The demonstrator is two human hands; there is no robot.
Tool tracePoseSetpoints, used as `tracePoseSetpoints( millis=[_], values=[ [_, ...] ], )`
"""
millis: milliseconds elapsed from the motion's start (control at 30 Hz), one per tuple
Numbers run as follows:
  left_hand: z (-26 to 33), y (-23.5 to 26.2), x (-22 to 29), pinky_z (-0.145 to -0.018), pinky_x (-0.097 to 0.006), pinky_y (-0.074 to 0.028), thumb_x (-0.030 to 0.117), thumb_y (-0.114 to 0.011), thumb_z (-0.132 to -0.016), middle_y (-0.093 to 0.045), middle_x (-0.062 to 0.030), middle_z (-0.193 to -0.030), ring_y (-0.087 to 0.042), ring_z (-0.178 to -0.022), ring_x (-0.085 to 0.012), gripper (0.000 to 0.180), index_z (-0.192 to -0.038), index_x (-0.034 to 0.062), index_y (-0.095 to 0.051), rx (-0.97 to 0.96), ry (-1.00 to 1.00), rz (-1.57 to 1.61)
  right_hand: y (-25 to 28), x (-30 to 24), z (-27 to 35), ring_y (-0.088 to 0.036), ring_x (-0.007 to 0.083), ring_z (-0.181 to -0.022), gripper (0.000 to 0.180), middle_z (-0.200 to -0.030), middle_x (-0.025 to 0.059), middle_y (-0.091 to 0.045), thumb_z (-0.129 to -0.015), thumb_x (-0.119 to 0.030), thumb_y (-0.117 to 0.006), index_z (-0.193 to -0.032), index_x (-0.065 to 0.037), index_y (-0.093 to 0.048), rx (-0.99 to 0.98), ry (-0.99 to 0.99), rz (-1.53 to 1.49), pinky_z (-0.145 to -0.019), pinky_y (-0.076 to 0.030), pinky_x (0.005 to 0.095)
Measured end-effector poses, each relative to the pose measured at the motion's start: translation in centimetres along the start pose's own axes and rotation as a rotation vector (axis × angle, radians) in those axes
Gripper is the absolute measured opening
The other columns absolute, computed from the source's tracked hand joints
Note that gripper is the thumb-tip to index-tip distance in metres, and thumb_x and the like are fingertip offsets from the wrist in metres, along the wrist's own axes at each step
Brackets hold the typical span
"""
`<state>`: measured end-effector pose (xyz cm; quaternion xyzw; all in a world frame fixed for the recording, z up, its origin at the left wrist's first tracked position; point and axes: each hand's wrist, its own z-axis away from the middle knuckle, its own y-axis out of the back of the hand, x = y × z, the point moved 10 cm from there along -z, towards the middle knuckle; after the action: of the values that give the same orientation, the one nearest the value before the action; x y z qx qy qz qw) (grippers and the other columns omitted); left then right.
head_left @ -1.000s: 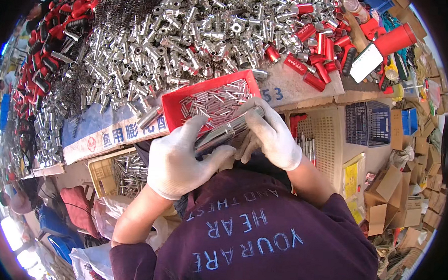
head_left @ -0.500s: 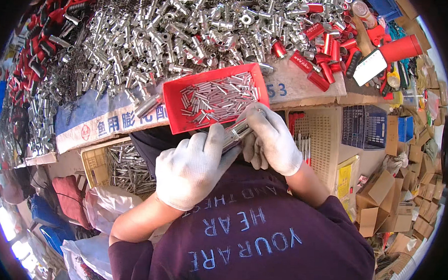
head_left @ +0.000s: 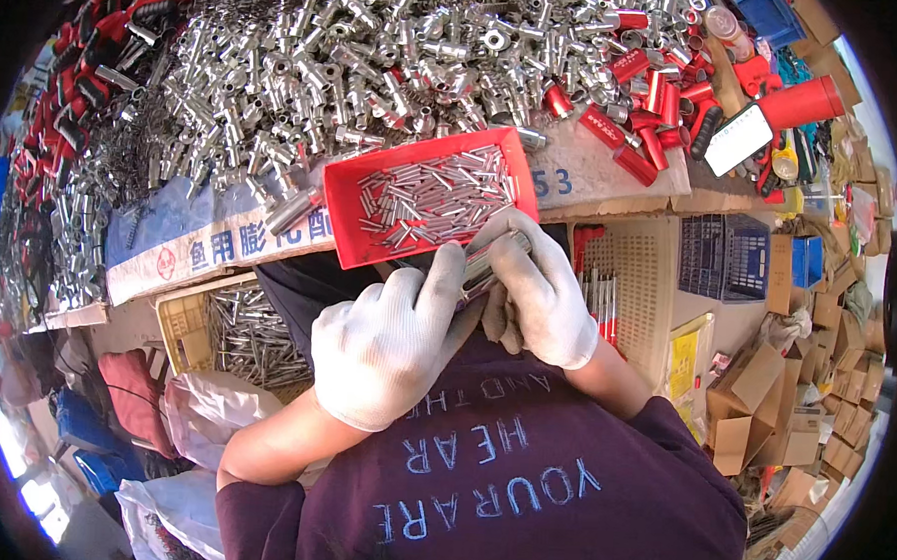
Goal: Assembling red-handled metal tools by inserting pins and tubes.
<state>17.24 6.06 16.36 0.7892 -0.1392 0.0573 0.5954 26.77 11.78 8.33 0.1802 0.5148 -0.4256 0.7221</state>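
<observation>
Metal piece: A slender, silver metal piece [head_left: 478, 267], polished and tubular in look, is held slantwise between two gloved hands, in front of the person's chest and just below the near edge of the red tray.
Finish: Bright highlights run lengthwise along the metal beside darker, reflective streaks.
Hidden part: Fingers cover much of its length; whether it is one part or several together cannot be told.
Left hand: The left hand [head_left: 394, 340], in a white knit glove, grasps the lower end, forefinger stretched along the metal.
Right hand: The right hand [head_left: 540, 292], gloved to match and greyed at the fingertips, grasps the upper end, fingers curled around it.
Red tray: Just beyond the hands, a red tray [head_left: 341, 218] sits tilted at the edge of the bench [head_left: 618, 179], holding a loose scatter of thin, silver rods [head_left: 434, 195].
Bench: A broad heap of shiny metal fittings [head_left: 377, 72] spreads behind the tray, with red cylinders [head_left: 666, 101] gathered to the right.
Below the edge: A yellow crate [head_left: 178, 336] full of longer metal rods [head_left: 254, 340] stands at left; a navy crate [head_left: 725, 258] and open cardboard boxes [head_left: 754, 378] are at right.
Clothing: The person wears a dark purple shirt [head_left: 558, 533] with pale blue lettering.
</observation>
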Motion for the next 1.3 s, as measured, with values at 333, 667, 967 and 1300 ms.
tracePoseSetpoints(
  millis=[333,667,967,1300],
  values=[
    [0.2,-0.2,-0.3,-0.049,-0.031,-0.047,0.029,-0.082,-0.068,-0.064,-0.004,-0.075,-0.064,-0.057,-0.0181,0.057,-0.116,0.0061,-0.063,-0.002,-0.047,0.017,-0.3,-0.5,0.6,-0.046,0.0102,-0.038,0.044,-0.058,0.0066,-0.055,-0.102,-0.049,-0.041,-0.107,-0.007,-0.049,-0.005,0.066,-0.004,-0.037,-0.035,0.0225],
    [0.1,0.0,-0.4,-0.049,-0.032,-0.048,0.025,-0.082,-0.065,-0.064,-0.0059,-0.075,-0.064,-0.057,-0.0201,0.055,-0.113,0.0053,-0.063,0.019,-0.051,0.016,-0.5,-0.8,0.4,-0.049,0.0098,-0.041,0.043,-0.06,0.0058,-0.054,-0.103,-0.048,-0.041,-0.109,-0.006,-0.049,-0.015,0.117,-0.026,-0.038,-0.036,0.022],
    [1.3,-0.7,-4.4,-0.051,-0.035,-0.05,0.018,-0.082,-0.069,-0.066,-0.0088,-0.076,-0.065,-0.06,-0.0252,0.044,-0.107,0.0063,-0.064,0.025,0.049,0.107,1.9,-2.3,-2.7,-0.061,0.0152,-0.054,0.054,-0.084,0.01,-0.069,-0.101,-0.053,-0.042,-0.116,-0.005,-0.06,0.022,0.268,0.447,-0.049,-0.046,0.0263],
    [1.2,1.8,-7.7,-0.049,-0.034,-0.049,0.024,-0.081,-0.074,-0.065,-0.0066,-0.072,-0.065,-0.059,-0.0242,0.034,-0.101,0.0101,-0.066,0.229,0.103,-0.036,0.6,-4.1,-9.7,-0.072,0.0297,-0.086,0.018,-0.09,0.0156,-0.073,-0.084,-0.009,-0.056,-0.091,-0.006,-0.073,0.248,0.216,1.666,-0.073,-0.058,0.0417]
  ],
)
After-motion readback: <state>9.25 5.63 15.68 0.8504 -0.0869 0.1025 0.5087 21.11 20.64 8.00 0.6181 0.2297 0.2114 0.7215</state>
